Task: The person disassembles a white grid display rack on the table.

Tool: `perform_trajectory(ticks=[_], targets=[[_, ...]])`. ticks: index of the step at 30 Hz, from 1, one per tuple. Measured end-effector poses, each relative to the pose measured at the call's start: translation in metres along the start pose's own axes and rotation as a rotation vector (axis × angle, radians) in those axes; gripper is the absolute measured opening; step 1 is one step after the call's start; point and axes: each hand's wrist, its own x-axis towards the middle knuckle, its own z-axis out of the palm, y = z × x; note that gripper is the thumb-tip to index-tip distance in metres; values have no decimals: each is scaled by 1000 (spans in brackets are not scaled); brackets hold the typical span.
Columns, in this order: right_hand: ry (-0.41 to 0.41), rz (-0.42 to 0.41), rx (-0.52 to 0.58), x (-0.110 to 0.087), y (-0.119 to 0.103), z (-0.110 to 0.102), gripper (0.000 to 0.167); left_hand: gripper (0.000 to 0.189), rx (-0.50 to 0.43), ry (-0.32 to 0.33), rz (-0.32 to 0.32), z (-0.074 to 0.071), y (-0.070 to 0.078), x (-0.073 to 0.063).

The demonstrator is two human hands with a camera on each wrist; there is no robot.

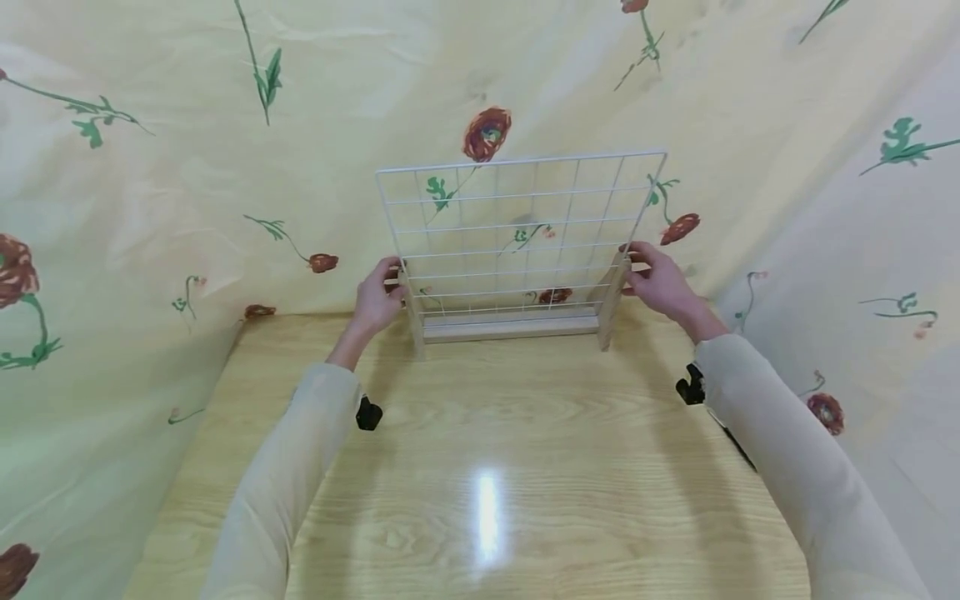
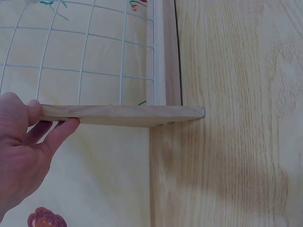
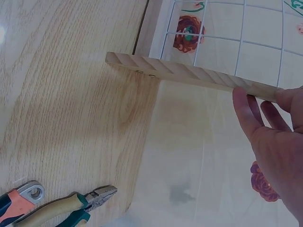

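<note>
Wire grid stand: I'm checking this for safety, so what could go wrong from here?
The wire grid rises above its wooden side pieces, so it might tip if the left hand and right hand let go unevenly. Both hands grip those pieces; pulling outward could strain the joints, where what look like screw heads show. Pliers lie on the table to the right, where the sleeve might knock them.

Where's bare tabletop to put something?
The pale wood-grain tabletop is bare between the beige sleeves, in front of the white wire rack. Right of the rack it's crowded: teal and cream pliers lie beside an orange and navy tool.
</note>
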Motion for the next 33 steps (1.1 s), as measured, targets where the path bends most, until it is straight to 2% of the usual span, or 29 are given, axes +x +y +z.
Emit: perform_trajectory(ticks=[9, 20, 33], targets=[[21, 6, -69, 0, -2, -1, 46, 45, 109, 38, 50, 4, 3, 1], [14, 13, -83, -4, -4, 2, 46, 46, 145, 54, 68, 4, -4, -4], [39, -63, -101, -12, -3, 8, 43, 45, 159, 74, 84, 2, -4, -19]])
